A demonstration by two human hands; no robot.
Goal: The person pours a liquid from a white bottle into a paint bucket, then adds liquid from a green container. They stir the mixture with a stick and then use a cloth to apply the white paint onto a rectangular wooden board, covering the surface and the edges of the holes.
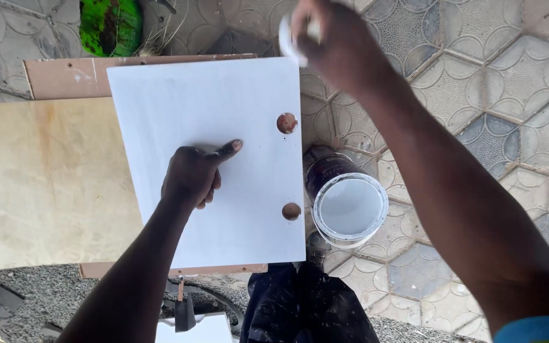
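Left hand (193,174) rests loosely curled, forefinger out, on white panel (208,159) lying on plywood bench (46,184). Right hand (335,41) grips white rag (287,41) above panel's corner; open paint can (349,206) just beside.

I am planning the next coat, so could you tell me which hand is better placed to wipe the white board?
Probably the right hand: it holds a white pad at the white board edge, while the left hand presses the board flat.
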